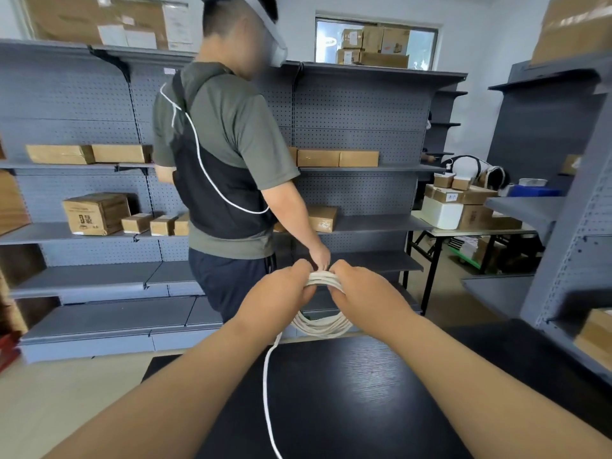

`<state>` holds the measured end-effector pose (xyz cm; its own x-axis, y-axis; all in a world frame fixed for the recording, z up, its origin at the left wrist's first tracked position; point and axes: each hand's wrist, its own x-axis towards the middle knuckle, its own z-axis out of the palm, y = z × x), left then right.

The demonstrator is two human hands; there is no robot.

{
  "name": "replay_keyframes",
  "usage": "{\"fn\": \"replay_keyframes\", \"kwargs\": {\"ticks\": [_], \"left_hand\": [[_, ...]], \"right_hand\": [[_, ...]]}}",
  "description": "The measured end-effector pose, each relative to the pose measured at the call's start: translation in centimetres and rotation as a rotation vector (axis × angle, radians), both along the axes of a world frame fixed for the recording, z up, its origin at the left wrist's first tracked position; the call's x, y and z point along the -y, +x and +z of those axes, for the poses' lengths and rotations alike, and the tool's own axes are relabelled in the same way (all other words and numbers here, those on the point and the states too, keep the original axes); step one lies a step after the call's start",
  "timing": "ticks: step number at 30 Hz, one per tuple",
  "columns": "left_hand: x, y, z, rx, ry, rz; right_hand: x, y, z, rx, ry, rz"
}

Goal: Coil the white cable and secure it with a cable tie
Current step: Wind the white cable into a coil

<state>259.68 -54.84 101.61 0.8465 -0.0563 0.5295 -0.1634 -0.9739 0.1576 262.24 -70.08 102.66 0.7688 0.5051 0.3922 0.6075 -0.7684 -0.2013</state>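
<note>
Coiling a white cable above a black wood-grain table (347,392).
At frame centre, left hand (281,293) and right hand (361,289) clamp their fingers shut around the white round cable coil (323,321), keeping its loops bunched; a loose tail trails downward.

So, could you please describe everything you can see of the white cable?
The white cable is round and matte, gathered into a coil of several loops. Both hands, left hand and right hand, pinch the top of the coil, which hangs above the black table. One loose strand trails down over the tabletop, out of frame.
</note>
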Motion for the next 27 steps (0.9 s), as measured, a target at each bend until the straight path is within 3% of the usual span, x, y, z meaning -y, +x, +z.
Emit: {"fn": "replay_keyframes", "kwargs": {"ticks": [4, 9, 12, 16, 20, 27], "left_hand": [[-0.7, 0.1, 0.2, -0.066, -0.342, -0.187], [-0.1, -0.9, 0.1, -0.305, -1.021, -0.388], [0.2, -0.9, -0.9, -0.316, -1.249, -0.460], [0.7, -0.6, -1.3, -0.254, -1.334, -0.439], [1.0, -0.6, -1.0, -0.162, -1.262, -0.359], [1.7, 0.1, -1.2, 0.059, -1.123, -0.226]], "right_hand": [[0.4, 0.1, 0.5, -0.271, 0.262, 0.090], [0.6, 0.0, 0.1, -0.426, 0.483, 0.098], [0.5, 0.1, -0.1, -0.499, 0.594, 0.097], [0.8, 0.3, -0.3, -0.609, 0.680, 0.178], [0.6, 0.2, -0.6, -0.600, 0.675, 0.172], [-1.2, -0.2, -1.1, -0.228, 0.722, 0.078]]}}
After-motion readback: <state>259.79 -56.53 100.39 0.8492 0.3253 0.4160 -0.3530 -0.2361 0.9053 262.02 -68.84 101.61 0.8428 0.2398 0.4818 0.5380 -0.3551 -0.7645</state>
